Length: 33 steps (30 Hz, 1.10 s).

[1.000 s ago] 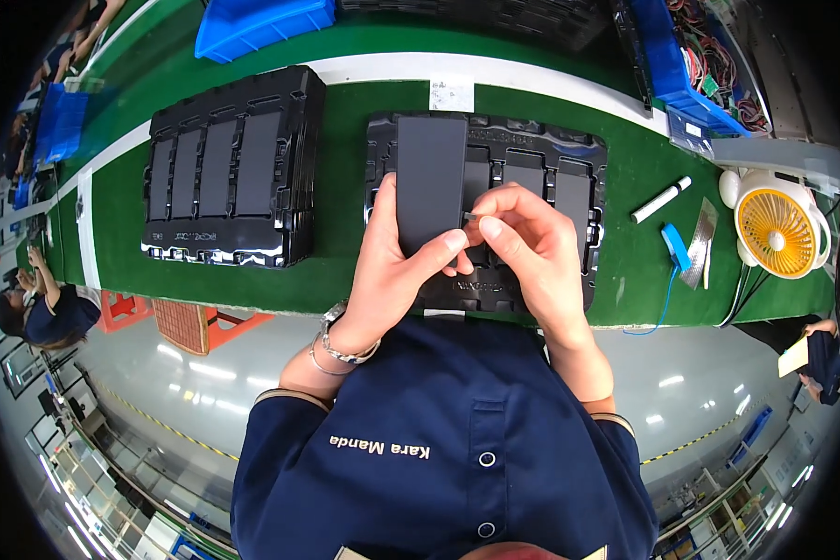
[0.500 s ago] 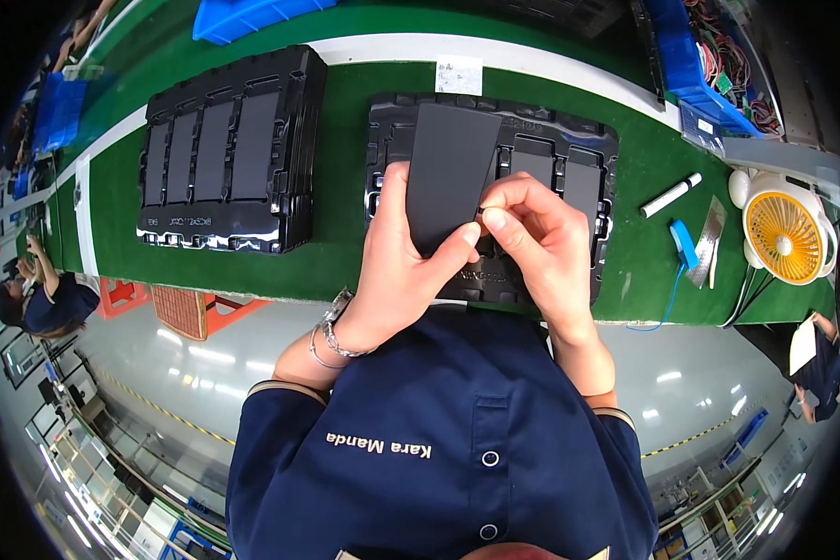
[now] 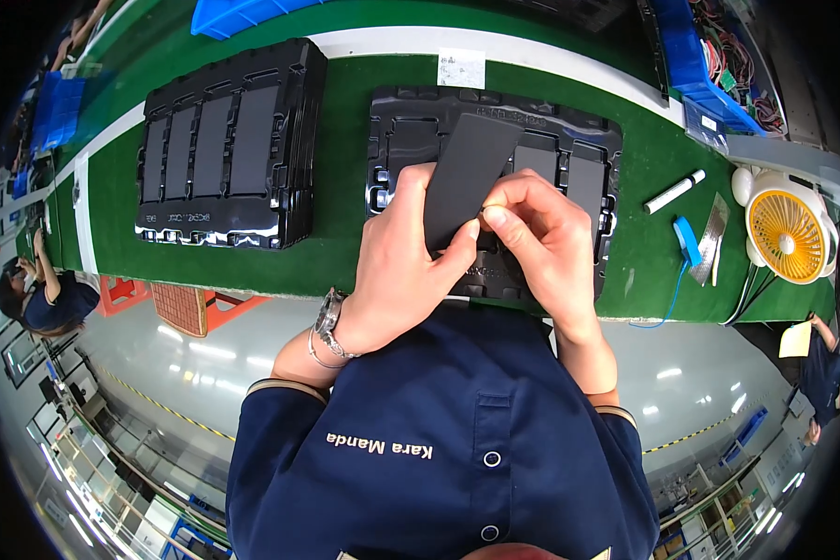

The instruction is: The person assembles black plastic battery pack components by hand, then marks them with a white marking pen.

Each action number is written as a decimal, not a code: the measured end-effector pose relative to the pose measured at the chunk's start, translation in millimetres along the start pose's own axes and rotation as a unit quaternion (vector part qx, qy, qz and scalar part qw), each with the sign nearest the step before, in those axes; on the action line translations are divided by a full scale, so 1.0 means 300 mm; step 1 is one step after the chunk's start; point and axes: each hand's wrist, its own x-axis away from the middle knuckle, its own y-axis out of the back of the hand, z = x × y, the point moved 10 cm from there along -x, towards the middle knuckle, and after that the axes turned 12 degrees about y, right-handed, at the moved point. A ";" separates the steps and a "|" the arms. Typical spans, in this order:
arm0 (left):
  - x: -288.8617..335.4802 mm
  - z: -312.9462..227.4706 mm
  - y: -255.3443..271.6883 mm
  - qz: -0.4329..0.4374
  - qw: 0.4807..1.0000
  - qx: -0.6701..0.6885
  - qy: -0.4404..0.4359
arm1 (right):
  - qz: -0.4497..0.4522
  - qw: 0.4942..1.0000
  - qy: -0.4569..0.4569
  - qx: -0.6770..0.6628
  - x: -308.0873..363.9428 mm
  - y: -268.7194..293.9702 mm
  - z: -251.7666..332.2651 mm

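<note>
My left hand [image 3: 403,245] is closed around a flat, dark grey rectangular panel [image 3: 471,168], held tilted above a black moulded plastic tray [image 3: 379,117]. At the panel's lower right edge, my right hand [image 3: 543,229] has its thumb and index finger pinched together; what lies between them, if anything, is too small to make out. Similar dark panels [image 3: 584,173] lie in slots of the tray beneath my hands. To the left stands a stack of black trays [image 3: 294,140], its top one filled with several dark panels [image 3: 255,131].
On the green bench's right side are a white marker [image 3: 674,191], a blue wrist strap [image 3: 688,241], a metal ruler [image 3: 712,233] and a small fan [image 3: 784,238] with an orange grille. A blue bin [image 3: 709,89] of wires stands at the back right. Paper note [image 3: 461,68] lies behind the tray.
The panel has turned clockwise in my left hand, its far end swinging right and appearing narrower. My right hand keeps its pinch near the panel's edge.
</note>
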 end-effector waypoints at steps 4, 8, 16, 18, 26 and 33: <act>0.000 0.014 -0.006 0.003 1.000 0.006 0.012 | -0.004 1.000 -0.007 0.015 0.001 0.003 0.000; 0.003 0.080 -0.068 0.132 0.926 0.315 0.162 | 0.000 0.998 0.008 -0.068 -0.007 0.011 0.010; 0.164 0.034 -0.280 0.504 0.422 0.657 0.370 | -0.003 0.999 0.038 0.030 -0.058 0.059 0.011; 0.189 0.018 -0.293 0.536 0.369 0.662 0.372 | -0.018 0.998 0.040 0.037 -0.058 0.060 0.013; 0.166 0.087 -0.257 0.463 0.409 0.675 0.403 | -0.013 0.993 0.072 0.095 -0.097 0.054 0.018; 0.045 0.284 0.081 0.135 0.936 0.196 0.258 | 0.029 0.846 0.157 0.508 -0.109 -0.016 0.021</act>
